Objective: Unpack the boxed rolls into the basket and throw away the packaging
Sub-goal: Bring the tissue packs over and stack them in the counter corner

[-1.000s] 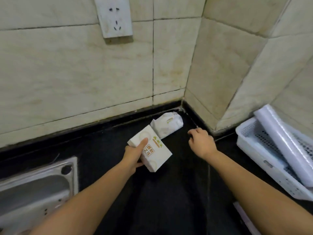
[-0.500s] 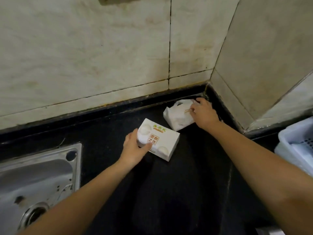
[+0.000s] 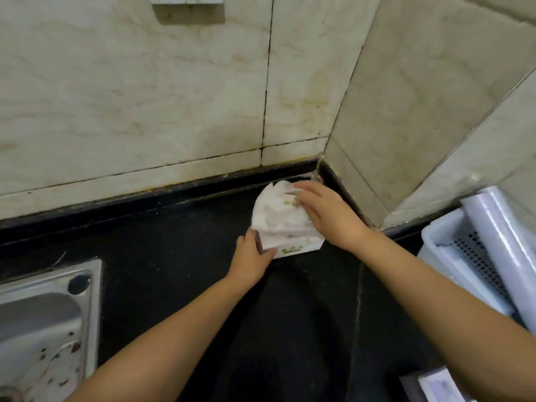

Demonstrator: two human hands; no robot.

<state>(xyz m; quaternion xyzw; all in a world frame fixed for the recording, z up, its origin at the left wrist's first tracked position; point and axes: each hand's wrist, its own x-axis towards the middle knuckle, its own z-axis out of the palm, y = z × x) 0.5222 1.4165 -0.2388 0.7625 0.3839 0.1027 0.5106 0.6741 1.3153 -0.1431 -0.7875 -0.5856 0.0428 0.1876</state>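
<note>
A white cardboard box [image 3: 293, 248] with green print lies on the black counter near the tiled corner. My left hand [image 3: 253, 255] grips its left end. A crumpled white wrapper [image 3: 275, 211] rests on top of the box, and my right hand [image 3: 324, 213] holds it down from the right. At the right edge stands a white plastic basket [image 3: 438, 242] with a perforated floor. A long white roll [image 3: 504, 242] lies in it.
A steel sink [image 3: 43, 320] is set in the counter at the lower left. Tiled walls close the corner behind the box. A wall socket [image 3: 187, 0] hangs above. A pale box corner [image 3: 435, 384] shows at the bottom right.
My left hand has slid the box back toward the corner. My right hand has pulled the wrapper onto the box. The camera has moved closer.
</note>
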